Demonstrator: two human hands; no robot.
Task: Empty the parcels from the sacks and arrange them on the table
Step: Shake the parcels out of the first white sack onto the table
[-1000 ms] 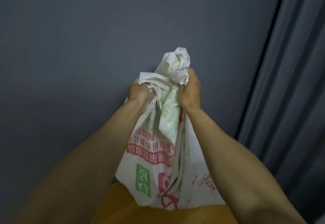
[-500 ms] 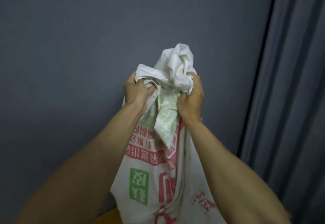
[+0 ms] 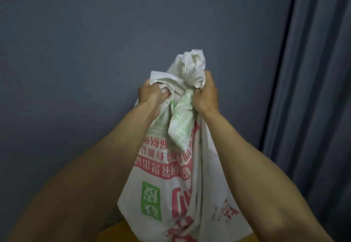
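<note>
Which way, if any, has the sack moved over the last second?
Yes, upward. The left hand and right hand hold the sack higher above the yellow surface than before; sideways, its gap to the curtain looks unchanged.

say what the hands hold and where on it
Both hands grip the white printed sack by its bunched upper end: left hand on the left side, right hand on the right.

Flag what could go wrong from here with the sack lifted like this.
1. The left hand and right hand hold only the bunched top of the sack; the cloth might slip from the grip.
2. The sack's lower end is out of view above the yellow surface, so anything falling out may land unseen.
</note>
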